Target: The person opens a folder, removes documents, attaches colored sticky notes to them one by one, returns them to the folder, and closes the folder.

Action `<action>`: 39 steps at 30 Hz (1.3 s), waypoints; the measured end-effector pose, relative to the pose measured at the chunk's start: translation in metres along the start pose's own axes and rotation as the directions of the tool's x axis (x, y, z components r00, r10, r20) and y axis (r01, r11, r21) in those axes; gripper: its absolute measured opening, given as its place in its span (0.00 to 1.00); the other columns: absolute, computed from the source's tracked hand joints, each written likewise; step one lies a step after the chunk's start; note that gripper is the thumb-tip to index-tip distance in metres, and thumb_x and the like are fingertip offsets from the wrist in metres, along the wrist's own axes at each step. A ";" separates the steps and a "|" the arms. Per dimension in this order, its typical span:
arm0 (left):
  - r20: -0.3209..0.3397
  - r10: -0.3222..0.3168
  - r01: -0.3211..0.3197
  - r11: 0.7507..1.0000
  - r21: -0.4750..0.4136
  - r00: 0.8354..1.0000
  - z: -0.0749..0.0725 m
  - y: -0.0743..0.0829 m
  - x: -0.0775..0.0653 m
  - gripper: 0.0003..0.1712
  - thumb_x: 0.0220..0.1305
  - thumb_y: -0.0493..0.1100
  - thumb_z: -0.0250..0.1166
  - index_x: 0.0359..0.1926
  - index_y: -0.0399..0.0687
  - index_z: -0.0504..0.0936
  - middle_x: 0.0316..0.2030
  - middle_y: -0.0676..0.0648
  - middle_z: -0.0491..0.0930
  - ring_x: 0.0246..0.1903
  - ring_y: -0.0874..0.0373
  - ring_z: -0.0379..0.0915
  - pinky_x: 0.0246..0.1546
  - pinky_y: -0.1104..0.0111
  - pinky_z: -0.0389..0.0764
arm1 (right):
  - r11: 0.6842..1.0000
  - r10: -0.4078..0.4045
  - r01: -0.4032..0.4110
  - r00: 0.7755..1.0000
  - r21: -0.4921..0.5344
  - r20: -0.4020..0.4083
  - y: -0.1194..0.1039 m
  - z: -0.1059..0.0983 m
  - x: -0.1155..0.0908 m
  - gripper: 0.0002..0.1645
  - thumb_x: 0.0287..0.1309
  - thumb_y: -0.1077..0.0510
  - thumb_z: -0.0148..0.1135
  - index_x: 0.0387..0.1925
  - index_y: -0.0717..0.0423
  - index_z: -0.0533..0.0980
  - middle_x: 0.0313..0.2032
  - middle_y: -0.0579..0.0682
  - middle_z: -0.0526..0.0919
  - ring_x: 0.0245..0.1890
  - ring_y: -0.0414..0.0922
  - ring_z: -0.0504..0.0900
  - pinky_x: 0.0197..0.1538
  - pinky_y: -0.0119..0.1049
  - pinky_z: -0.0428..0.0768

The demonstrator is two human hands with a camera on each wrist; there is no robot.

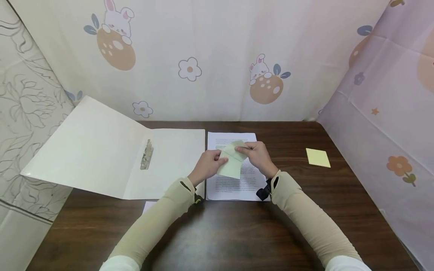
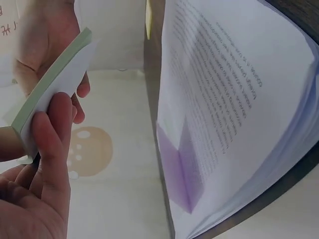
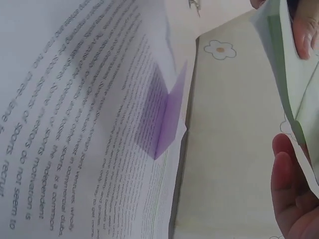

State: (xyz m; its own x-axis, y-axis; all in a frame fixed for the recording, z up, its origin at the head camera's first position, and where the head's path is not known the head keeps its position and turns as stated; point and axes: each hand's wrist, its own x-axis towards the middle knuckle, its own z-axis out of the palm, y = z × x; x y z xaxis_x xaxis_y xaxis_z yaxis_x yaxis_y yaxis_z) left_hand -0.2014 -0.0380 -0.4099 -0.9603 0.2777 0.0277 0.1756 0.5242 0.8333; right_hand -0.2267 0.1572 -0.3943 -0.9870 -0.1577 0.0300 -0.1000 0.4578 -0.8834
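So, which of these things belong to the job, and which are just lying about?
In the job, it seems:
green paper, being held
printed pages, beneath it
folded purple paper, on the pages

Apparently lying about:
yellow paper square, far right
open white binder, left

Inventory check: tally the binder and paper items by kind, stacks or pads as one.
White binder: 1
Printed stack: 1
Green note paper, held, layers uncountable: 1
Yellow square note: 1
Purple folded note: 1
Pale sheet, mostly hidden: 1
Total: 6
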 end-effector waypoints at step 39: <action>-0.033 -0.107 0.109 0.992 0.064 0.994 -0.070 -0.030 -0.045 0.20 0.63 0.39 0.65 0.56 0.44 0.79 0.21 0.48 0.71 0.21 0.60 0.61 0.23 0.71 0.65 | 0.961 0.240 -0.210 0.957 0.180 -0.162 0.026 -0.030 0.018 0.22 0.62 0.54 0.64 0.53 0.63 0.77 0.39 0.54 0.81 0.24 0.43 0.81 0.31 0.31 0.78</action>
State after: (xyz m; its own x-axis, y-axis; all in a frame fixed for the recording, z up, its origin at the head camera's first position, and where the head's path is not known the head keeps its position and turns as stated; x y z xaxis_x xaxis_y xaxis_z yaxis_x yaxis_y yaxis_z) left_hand -0.1789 -0.1227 -0.3975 -0.9803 0.1929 -0.0435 0.0831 0.6015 0.7946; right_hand -0.2508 0.1922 -0.4031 -0.9891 0.1008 -0.1071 0.1338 0.3154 -0.9395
